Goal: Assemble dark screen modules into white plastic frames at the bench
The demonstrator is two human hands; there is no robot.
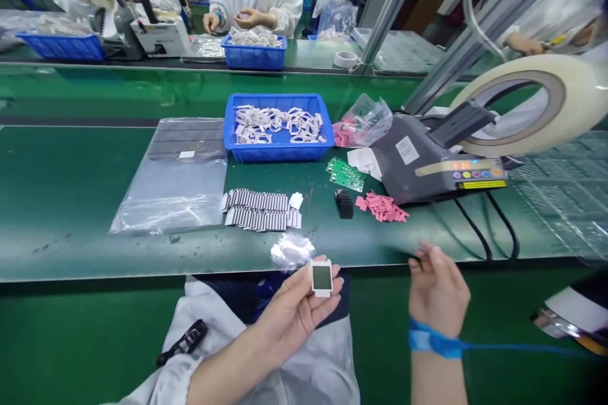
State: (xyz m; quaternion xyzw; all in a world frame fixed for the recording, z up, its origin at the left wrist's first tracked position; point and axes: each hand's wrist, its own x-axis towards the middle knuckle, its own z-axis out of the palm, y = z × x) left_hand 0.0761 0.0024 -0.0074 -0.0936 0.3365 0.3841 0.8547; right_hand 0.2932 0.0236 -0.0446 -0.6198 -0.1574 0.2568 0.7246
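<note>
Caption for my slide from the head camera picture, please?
Left hand holds a small white-framed square part at a green workbench.

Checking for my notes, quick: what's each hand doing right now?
Left hand: closed on a small white-framed part with a dark window.
Right hand: half-curled; cannot tell if it holds anything.

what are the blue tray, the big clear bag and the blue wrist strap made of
The blue tray looks like moulded plastic: opaque, evenly coloured, with a smooth, slight sheen. The clear bag looks like thin plastic film, glossy, with creases and bright highlights, though its exact type can't be told. The blue wrist strap looks like matte woven fabric, soft enough to wrap the wrist, perhaps elastic.
</note>
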